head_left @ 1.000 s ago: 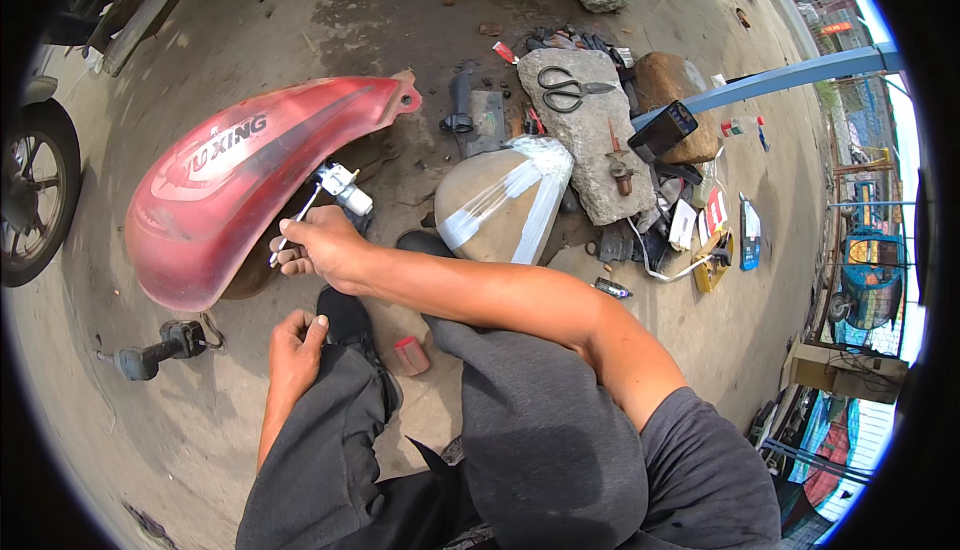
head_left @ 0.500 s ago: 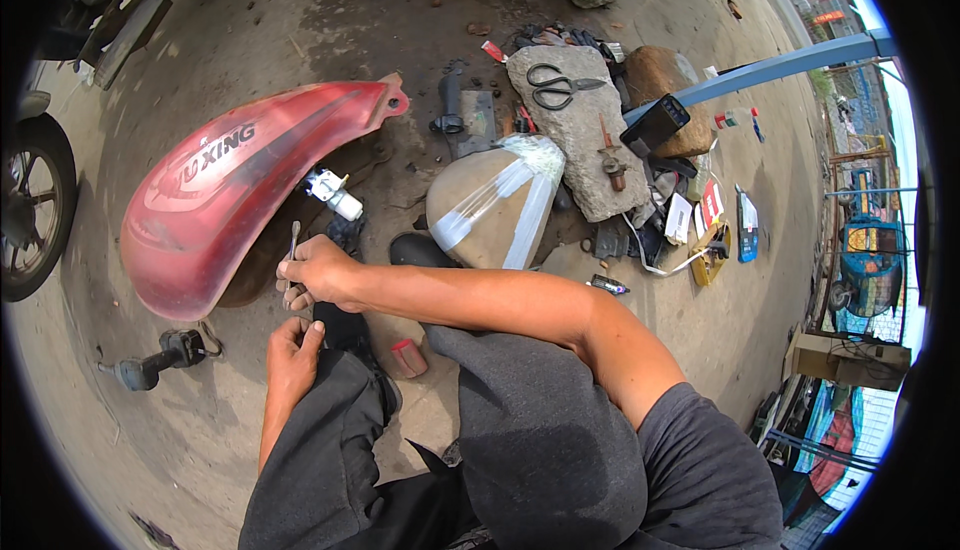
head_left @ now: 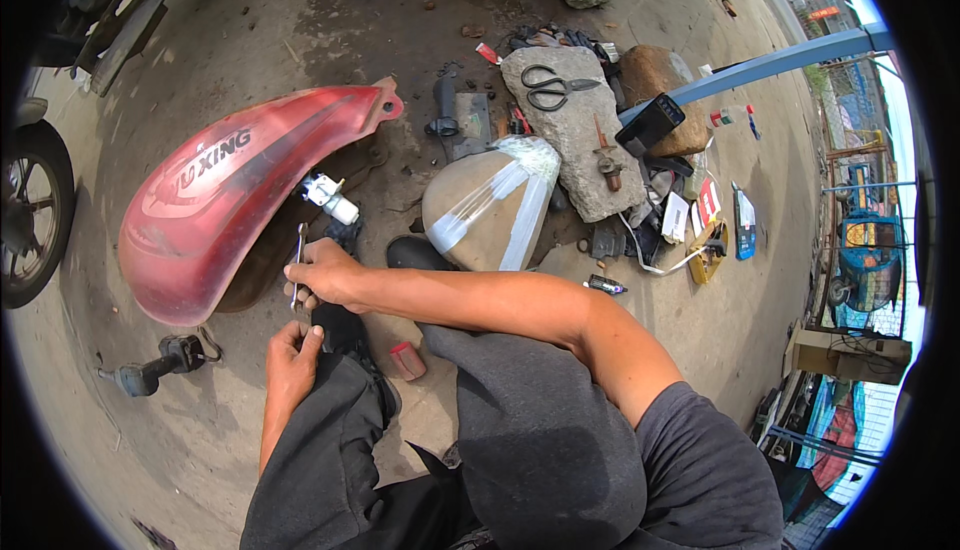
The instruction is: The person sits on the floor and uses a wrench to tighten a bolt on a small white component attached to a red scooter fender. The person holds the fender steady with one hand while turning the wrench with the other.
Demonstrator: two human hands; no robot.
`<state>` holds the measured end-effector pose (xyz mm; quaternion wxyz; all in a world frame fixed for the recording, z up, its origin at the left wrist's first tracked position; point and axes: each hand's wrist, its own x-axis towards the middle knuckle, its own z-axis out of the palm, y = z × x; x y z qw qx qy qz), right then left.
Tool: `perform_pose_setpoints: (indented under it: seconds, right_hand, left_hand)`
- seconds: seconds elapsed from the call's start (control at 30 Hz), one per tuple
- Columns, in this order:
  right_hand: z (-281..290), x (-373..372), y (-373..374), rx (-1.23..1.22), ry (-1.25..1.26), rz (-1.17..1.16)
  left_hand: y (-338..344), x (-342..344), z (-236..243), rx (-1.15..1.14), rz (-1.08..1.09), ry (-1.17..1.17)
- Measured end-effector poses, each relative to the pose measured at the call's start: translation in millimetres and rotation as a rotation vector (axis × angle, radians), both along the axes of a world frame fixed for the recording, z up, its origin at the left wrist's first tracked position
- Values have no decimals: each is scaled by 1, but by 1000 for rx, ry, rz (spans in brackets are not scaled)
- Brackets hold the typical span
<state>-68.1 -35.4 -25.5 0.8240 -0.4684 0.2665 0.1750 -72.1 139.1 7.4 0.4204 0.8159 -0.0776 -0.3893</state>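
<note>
My right hand (head_left: 325, 275) grips a slim metal wrench (head_left: 301, 234) upright beside a red motorcycle fuel tank (head_left: 200, 230) lying on the ground. Just below it, my left hand (head_left: 292, 360) is closed near my knee; whether anything is inside its fingers is hidden. A white-and-silver fitting (head_left: 333, 200), probably a valve, sits at the tank's inner edge above the wrench. Right of that lies a tan rounded piece (head_left: 462, 205) with pale tape strips across it.
A stone slab (head_left: 580, 150) bears scissors (head_left: 550, 85) and a rusty part, beside a brown rock, phone (head_left: 650, 125) and blue bar (head_left: 790, 70). A motorcycle wheel (head_left: 30, 215) stands left, a dark tool (head_left: 160, 365) lies lower left, and a red cylinder (head_left: 408, 360) near my foot.
My right hand has moved down and right, away from the white fitting, and the wrench has turned from slanted to nearly upright. My left hand has shifted little.
</note>
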Motion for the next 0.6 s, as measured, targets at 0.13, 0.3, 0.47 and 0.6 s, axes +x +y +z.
perform_pose_setpoints:
  seconds: [0.13, 0.3, 0.47, 0.6]
  right_hand:
    - [2, 0, -1, -28, 14, -1]
    - [-1, 0, -1, -49, 24, -8]
    - [-4, 1, -1, -74, 17, -19]
    - [-2, 1, -2, -103, 11, -17]
  left_hand:
    - [1, 0, 0, -13, -1, 1]
    - [2, 0, -3, -18, -2, -10]
    - [6, 0, -9, -40, -34, -69]
    - [7, 1, -9, -32, -43, -68]
